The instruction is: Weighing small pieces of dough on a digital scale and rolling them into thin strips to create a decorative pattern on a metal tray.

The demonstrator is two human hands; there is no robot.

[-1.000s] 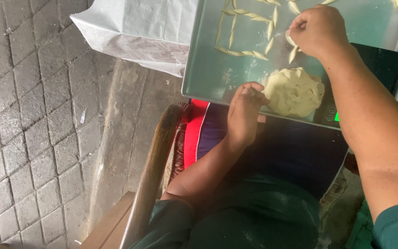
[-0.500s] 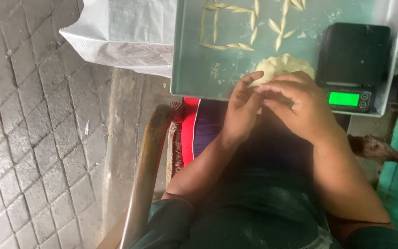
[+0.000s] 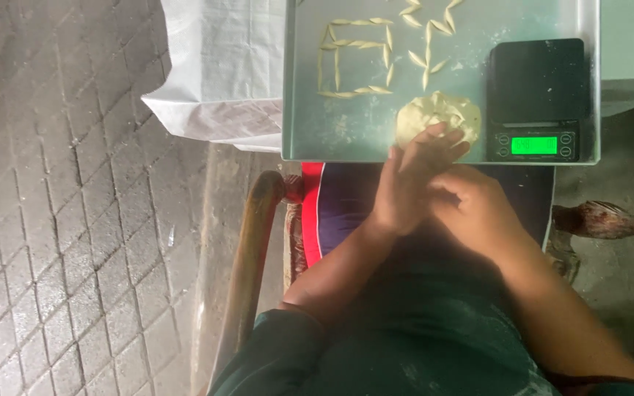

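Dough [image 3: 438,116] lies as a pale, lumpy round on the metal tray [image 3: 346,132], near the tray's front edge and just left of the black scale [image 3: 536,99], whose green display is lit. The left hand [image 3: 411,183] is spread, its fingers stretched forward so the tips rest on the near edge of the dough. The right hand [image 3: 475,209] sits pressed against the left hand's palm side, fingers curled in loosely; whether anything is pinched between the two hands cannot be told, since the left hand covers the spot. Farther back on the tray, thin pointed dough strips [image 3: 354,55] are laid out in a square outline with more strips inside it, and beside that a second group fans out from a centre line. A dusting of flour shows on the bare metal. A white sack [image 3: 214,73] hangs under the tray's left side. Below, a wooden chair arm [image 3: 247,264] curves past a red and purple cloth [image 3: 321,213], with grey paving [image 3: 60,198] to the left.
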